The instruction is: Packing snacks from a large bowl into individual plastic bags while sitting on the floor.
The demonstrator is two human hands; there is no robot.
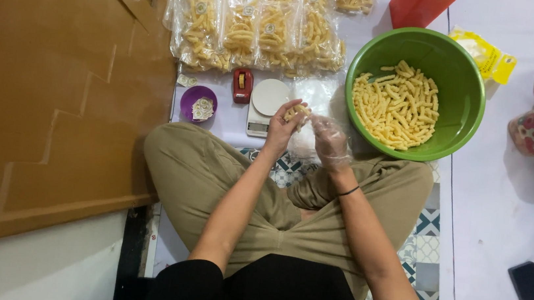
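A: What do the two hands do at this moment?

B: The left hand (281, 126) is bare and its fingers are closed around the top of a small clear bag (300, 126) with yellow snack sticks inside. The right hand (332, 143) wears a thin transparent glove and is curled against the same bag from the other side. So both hands are clamped on the bag, close together, just above the person's knees.

A: Where is the bag exactly?

B: It is held low over the white sheet (507, 195) on the floor, between a small white kitchen scale (266, 104) on its left and a big green bowl (465, 85) on its right. The bottom of the bag seems to touch the sheet, but I cannot tell for sure.

A: What is in the bowl?

B: Many loose snack sticks (397, 107), yellow and short. They cover the bottom of the bowl.

A: And what lies beyond the scale?

B: A small red tape dispenser (242, 84) is just beside the scale, and a purple little bowl (198, 103) with small paper labels is near it. Further away, rows of filled bags (260, 30) lie together, already packed with the same sticks.

A: Anything else around?

B: A black phone (531, 292) lies on the sheet, well apart from the hands. A yellow packet (485, 57) is behind the green bowl. The person sits cross-legged in olive trousers (205, 170), beside a brown wooden door (49, 81).
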